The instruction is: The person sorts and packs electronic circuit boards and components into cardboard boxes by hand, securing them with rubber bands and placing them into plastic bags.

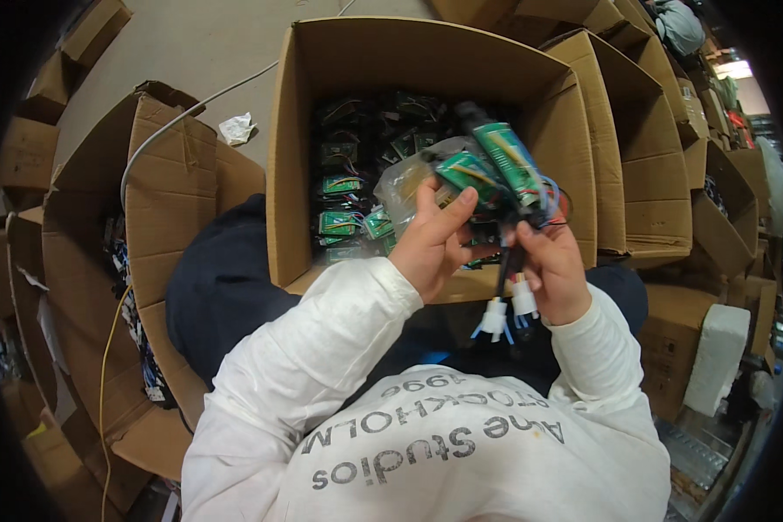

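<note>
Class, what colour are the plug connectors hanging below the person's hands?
White, seen in the head view: the plug connectors dangle below both hands.

Wore a loose white long-sleeved sweatshirt (426, 444) of soft, slightly creased fabric. Carried large dark grey block lettering across the chest, printed in two curved rows and seen upside down from above. Had wide sleeves, the left sleeve (313, 348) bunched in folds near the cuff, the right sleeve (605, 357) ending in a plain hem at the wrist. Left hand (435, 244) and right hand (552, 265) bare, without gloves, rings or watch. Dark navy trousers (226, 296) covered the legs below.
</note>
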`<action>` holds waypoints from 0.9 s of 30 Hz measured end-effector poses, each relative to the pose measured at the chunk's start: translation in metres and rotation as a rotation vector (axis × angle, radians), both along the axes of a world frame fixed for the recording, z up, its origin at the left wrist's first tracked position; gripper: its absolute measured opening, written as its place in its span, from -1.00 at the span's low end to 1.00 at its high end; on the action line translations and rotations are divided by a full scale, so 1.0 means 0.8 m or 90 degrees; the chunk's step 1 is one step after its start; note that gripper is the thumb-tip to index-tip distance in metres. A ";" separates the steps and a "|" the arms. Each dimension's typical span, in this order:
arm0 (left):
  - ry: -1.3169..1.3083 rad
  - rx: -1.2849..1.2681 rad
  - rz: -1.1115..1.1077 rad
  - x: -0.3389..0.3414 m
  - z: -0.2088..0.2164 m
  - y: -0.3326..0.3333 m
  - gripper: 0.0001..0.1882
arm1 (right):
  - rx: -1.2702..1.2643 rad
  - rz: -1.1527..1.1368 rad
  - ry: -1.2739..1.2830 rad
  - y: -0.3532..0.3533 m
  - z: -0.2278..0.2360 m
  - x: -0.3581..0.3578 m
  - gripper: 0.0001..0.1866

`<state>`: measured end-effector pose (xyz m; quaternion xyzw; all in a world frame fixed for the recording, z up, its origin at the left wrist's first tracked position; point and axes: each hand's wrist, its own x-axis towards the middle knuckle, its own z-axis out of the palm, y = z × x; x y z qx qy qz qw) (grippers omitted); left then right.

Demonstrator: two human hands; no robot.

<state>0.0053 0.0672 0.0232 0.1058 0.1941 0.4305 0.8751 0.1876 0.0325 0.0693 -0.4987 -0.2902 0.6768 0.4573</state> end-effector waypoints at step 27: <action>0.805 0.712 0.116 0.005 -0.022 -0.012 -0.33 | 0.145 0.215 -0.179 0.010 -0.027 0.000 -0.12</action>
